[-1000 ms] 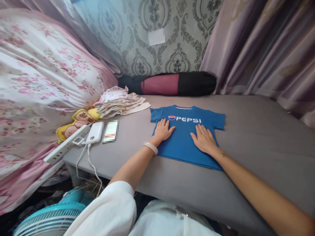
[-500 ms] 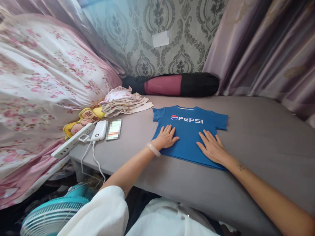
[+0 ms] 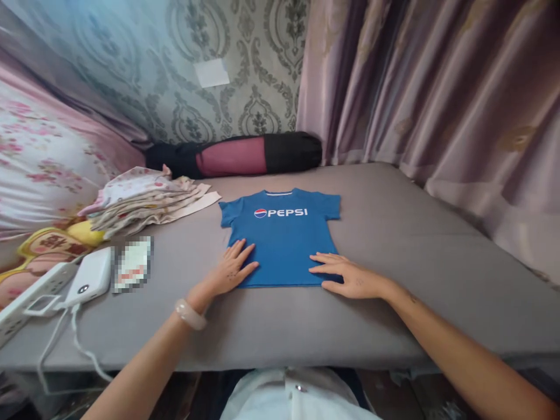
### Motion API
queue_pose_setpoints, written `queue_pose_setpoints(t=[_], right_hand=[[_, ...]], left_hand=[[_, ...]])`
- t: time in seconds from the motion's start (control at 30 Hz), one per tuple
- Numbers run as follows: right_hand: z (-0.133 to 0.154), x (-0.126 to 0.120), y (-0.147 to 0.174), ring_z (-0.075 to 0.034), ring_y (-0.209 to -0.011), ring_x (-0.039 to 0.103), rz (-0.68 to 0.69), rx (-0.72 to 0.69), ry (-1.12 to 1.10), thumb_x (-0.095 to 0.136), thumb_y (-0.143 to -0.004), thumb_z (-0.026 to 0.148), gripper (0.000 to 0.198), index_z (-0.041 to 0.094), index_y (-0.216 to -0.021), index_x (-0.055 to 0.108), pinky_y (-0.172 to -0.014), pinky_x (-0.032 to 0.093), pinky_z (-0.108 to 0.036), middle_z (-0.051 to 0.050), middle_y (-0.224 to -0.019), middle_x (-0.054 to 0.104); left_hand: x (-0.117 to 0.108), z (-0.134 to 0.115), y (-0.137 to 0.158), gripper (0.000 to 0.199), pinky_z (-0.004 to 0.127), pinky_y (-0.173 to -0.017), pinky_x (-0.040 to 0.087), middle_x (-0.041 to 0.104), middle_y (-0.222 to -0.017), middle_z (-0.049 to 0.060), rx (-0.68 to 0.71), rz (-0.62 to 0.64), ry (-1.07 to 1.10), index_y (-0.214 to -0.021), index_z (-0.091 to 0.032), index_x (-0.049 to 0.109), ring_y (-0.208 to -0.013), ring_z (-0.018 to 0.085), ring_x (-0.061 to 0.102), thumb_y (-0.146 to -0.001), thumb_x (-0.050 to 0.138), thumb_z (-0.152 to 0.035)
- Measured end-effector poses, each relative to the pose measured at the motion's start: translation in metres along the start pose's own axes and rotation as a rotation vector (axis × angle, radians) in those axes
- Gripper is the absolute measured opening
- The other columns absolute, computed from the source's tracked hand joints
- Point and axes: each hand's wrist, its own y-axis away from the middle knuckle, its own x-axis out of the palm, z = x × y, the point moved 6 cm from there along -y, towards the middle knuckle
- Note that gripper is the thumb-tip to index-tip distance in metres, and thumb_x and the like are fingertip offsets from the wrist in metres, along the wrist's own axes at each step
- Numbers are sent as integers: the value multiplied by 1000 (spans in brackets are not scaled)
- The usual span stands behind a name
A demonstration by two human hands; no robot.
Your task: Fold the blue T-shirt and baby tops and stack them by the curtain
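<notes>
A blue T-shirt (image 3: pixel 282 245) with a white PEPSI print and a round logo lies flat, front side up, on the grey-covered surface (image 3: pixel 271 326). Its collar points away from me and both short sleeves are spread. My left hand (image 3: pixel 231 269) rests with fingers apart on the shirt's lower left edge; a pale bangle (image 3: pixel 191 315) circles that wrist. On the lower right side, my right hand (image 3: pixel 350 275) lies with its fingers spread over the shirt's edge. Neither hand grips the cloth.
Folded clothes (image 3: pixel 149 201) are piled at the left. Nearer stand a white power bank (image 3: pixel 91 274) with cables, a power strip (image 3: pixel 35 297) and a blurred-out flat item (image 3: pixel 132 265). A long black and maroon bag (image 3: pixel 236 156) lies along the wall; curtains (image 3: pixel 415 87) hang at right.
The view has swung right. Both hands have moved down the shirt to its lower side edges, and the shirt lies straighter before me.
</notes>
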Motion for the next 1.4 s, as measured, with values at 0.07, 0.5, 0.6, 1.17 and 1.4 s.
queue_pose_setpoints(t=[0.07,0.5,0.6,1.17,1.4], right_hand=[[-8,-12,1,-23,-136,40,11,12,-148,53,-90,43,35,31,-120,67,-115,29,-42,0,-143,51],[-94,-40,-19,-5,-37,45,-471,695,-699,50,-92,24,18,15,-80,60,-34,26,-16,3,-55,57],[-93,-30,-16,-4,-34,38,-391,697,-637,50,-92,30,23,16,-76,60,-33,22,-17,4,-52,55],[-64,-16,-8,-7,-37,36,-77,538,-371,53,-83,47,41,19,-54,46,-36,23,-21,4,-44,46],[-64,-14,-9,-6,-49,26,-108,391,-302,52,-78,50,44,19,-50,37,-43,17,-23,6,-49,28]], left_hand=[[-6,17,-3,67,49,-115,21,24,-158,12,-65,4,-21,-149,-24,32,-145,30,21,-93,31,-60],[-39,-34,-90,38,35,-95,44,63,-123,11,102,62,-54,-120,-22,60,-112,27,59,-92,45,-41],[-30,-59,-122,38,36,-99,43,62,-126,11,231,64,-13,-122,-20,59,-115,26,58,-91,47,-38],[-2,-208,-252,32,33,-92,47,67,-110,13,338,-67,48,-109,-14,63,-106,25,62,-90,53,-37],[-4,-223,-276,49,37,-95,46,59,-119,22,79,-73,52,-105,-8,66,-118,34,53,-80,64,-50]])
